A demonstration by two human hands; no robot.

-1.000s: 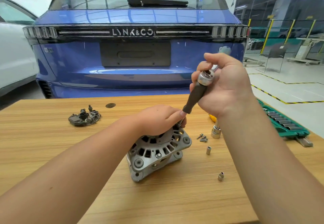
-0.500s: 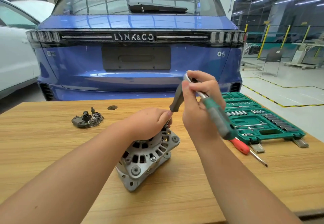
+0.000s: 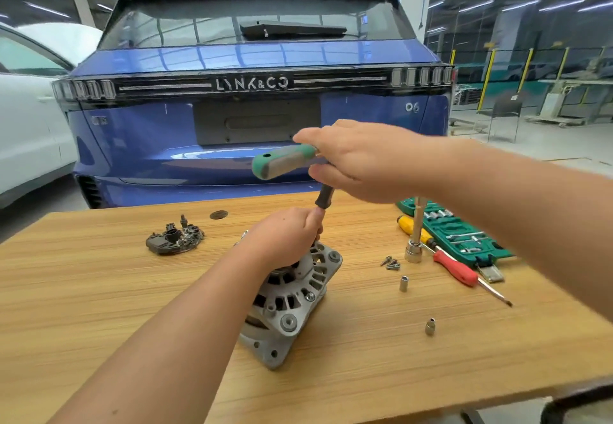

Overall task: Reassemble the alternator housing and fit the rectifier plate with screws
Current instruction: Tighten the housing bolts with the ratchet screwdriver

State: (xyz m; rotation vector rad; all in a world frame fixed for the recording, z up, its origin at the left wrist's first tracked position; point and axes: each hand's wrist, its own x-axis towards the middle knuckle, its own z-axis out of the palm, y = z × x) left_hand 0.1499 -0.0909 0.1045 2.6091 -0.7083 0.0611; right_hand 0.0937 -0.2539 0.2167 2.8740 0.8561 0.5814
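The grey aluminium alternator housing [image 3: 292,304] stands tilted on the wooden table [image 3: 132,291]. My left hand [image 3: 282,238] sits on its top, fingers curled round the lower end of a dark extension bar [image 3: 324,196]. My right hand [image 3: 361,158] grips a ratchet by its head; the green-and-grey handle [image 3: 282,161] points left, above the bar. The black rectifier plate [image 3: 174,239] lies apart at the left. A few loose screws [image 3: 391,263] lie to the right of the housing.
Right of the housing lie two small sockets [image 3: 403,283] [image 3: 430,326], a large socket on a bar [image 3: 413,251], a red-handled screwdriver [image 3: 454,268], a yellow-handled one [image 3: 409,226] and an open green socket case [image 3: 464,234]. A blue car [image 3: 252,108] stands behind the table.
The ratchet handle has swung round from pointing down-right to pointing left. My left hand stays on the housing top, holding the bar. The camera has tilted and shifted.
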